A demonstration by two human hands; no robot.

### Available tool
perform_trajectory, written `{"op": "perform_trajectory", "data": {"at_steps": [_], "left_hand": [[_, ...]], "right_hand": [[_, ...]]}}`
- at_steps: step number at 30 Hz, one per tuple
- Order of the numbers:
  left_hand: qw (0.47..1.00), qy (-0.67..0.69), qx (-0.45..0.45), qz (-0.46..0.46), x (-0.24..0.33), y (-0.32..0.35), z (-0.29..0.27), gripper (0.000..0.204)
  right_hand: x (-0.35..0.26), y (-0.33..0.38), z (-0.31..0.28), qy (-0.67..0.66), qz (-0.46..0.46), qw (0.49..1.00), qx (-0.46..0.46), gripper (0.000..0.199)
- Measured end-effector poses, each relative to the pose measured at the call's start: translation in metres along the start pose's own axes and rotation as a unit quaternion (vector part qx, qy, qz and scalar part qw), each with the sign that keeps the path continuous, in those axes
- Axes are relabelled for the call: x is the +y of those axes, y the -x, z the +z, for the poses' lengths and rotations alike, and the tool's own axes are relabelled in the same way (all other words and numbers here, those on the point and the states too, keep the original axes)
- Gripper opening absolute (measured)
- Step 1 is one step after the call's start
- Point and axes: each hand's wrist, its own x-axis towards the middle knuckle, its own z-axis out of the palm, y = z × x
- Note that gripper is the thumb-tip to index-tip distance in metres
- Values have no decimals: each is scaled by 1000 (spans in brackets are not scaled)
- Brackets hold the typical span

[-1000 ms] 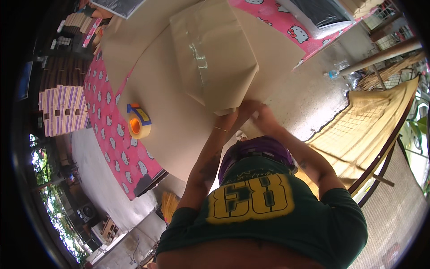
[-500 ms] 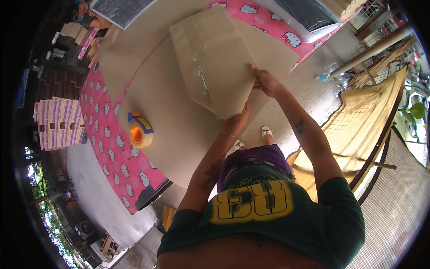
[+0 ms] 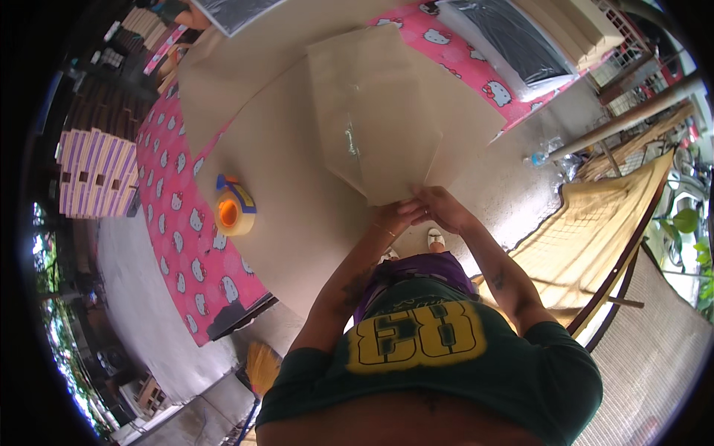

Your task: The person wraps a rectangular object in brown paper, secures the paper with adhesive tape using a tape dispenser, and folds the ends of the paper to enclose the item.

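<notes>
A large piece of folded brown paper (image 3: 387, 111) lies on the table in front of me, its near end tapering to a narrow edge. Shiny clear tape runs down its left half. My left hand (image 3: 393, 218) is closed at the near edge, some fingers hidden beneath the paper. Beside it, my right hand (image 3: 440, 208) pinches the same edge near its right corner, and the fingertips of both hands meet. To the left, a yellow tape roll in a blue and orange dispenser (image 3: 235, 211) rests on the table, apart from both hands.
Brown board (image 3: 275, 193) covers much of the table over a pink patterned cloth (image 3: 175, 201). Black plastic-wrapped packages (image 3: 513, 44) lie at the far right. Stacked cartons (image 3: 97, 175) stand left. A broom (image 3: 262, 368) is near the table's front corner; another person's arm (image 3: 195, 16) shows far left.
My right hand has slid from the paper's right side down to its near edge, meeting my left hand. The paper sits straighter and a little farther right in view.
</notes>
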Motion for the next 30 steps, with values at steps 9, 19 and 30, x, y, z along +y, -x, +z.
{"op": "perform_trajectory", "data": {"at_steps": [9,19,30], "left_hand": [[962,-91,227,-119,76,75,-41,31],[756,440,209,-438,18,-13,-158,53],[717,572,271,-292,-2,3,-115,38]], "right_hand": [[-104,-2,25,235,-147,961,-15,52],[-85,-149,60,653,-134,745,-8,60],[-69,-164,60,747,-121,653,9,49]]}}
